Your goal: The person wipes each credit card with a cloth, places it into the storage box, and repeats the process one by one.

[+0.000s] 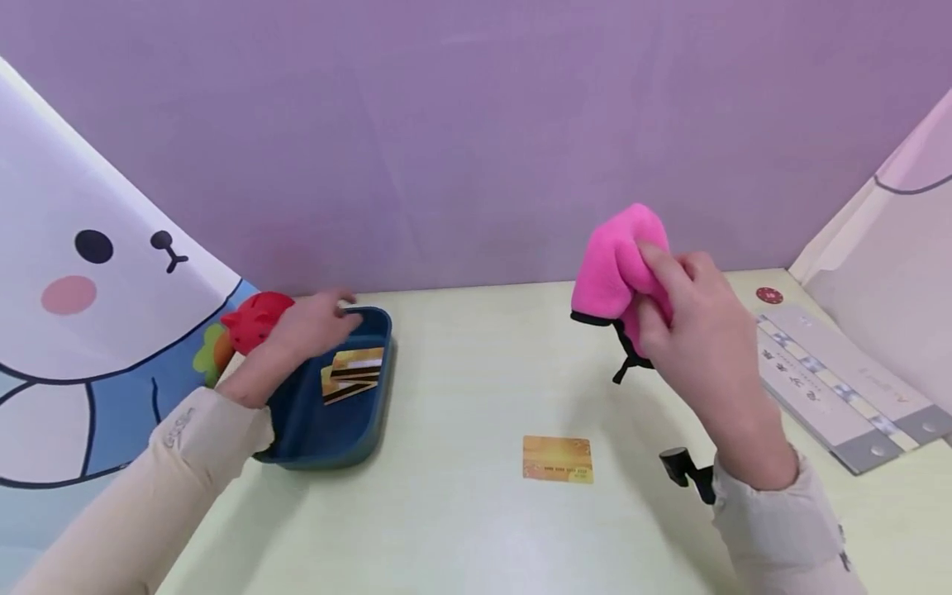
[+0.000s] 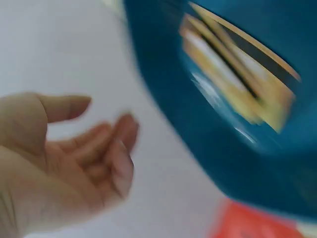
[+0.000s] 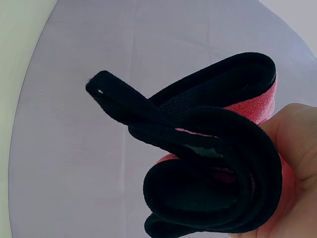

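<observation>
My right hand (image 1: 702, 322) grips a folded pink cloth (image 1: 606, 268) with black edging, held up above the right side of the table. In the right wrist view, the rolled black edges (image 3: 262, 163) and a black hanging loop (image 3: 111, 96) of the cloth show. My left hand (image 1: 316, 321) is over the far-left part of a blue bin (image 1: 375, 438), its fingers loosely bent and holding nothing. Several gold cards (image 1: 357, 373) with dark stripes lie overlapping inside the bin. In the left wrist view, the left hand (image 2: 74, 168) is beside the bin's wall (image 2: 171, 111).
A gold card (image 1: 558, 459) lies on the table in front. Behind the left forearm sits a red pig-shaped thing (image 1: 256, 318). To the right are a grey-white box (image 1: 840, 384), a red chip (image 1: 769, 295) and a black object (image 1: 677, 465) by the right wrist. A purple curtain (image 1: 476, 149) hangs behind.
</observation>
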